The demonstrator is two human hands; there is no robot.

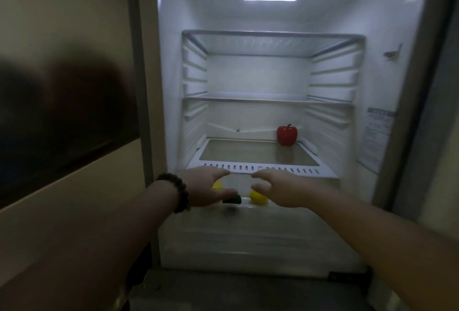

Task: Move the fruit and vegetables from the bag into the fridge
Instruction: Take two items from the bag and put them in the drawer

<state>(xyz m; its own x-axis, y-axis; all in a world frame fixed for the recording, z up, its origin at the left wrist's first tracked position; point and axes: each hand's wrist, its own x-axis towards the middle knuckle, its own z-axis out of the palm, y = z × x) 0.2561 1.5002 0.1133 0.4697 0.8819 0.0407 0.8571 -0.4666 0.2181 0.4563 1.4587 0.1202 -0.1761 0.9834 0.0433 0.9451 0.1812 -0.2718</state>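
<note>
Fridge [171, 87] seen open, interior lit. Red pepper [287, 136] stood upright on glass shelf [248, 154], toward shelf's back right. Below shelf front: left hand [206, 190] and right hand [280, 192] held apart, fingers spread and relaxed, nothing gripped. Yellow fruit [258, 197] seen between hands, partly covered by right hand. Second yellow piece [218, 184] mostly hidden behind left hand. Dark green item [232, 199] under left fingertips, kind not discernible. Beaded bracelet [177, 192] worn on left wrist. Bag not visible.
</note>
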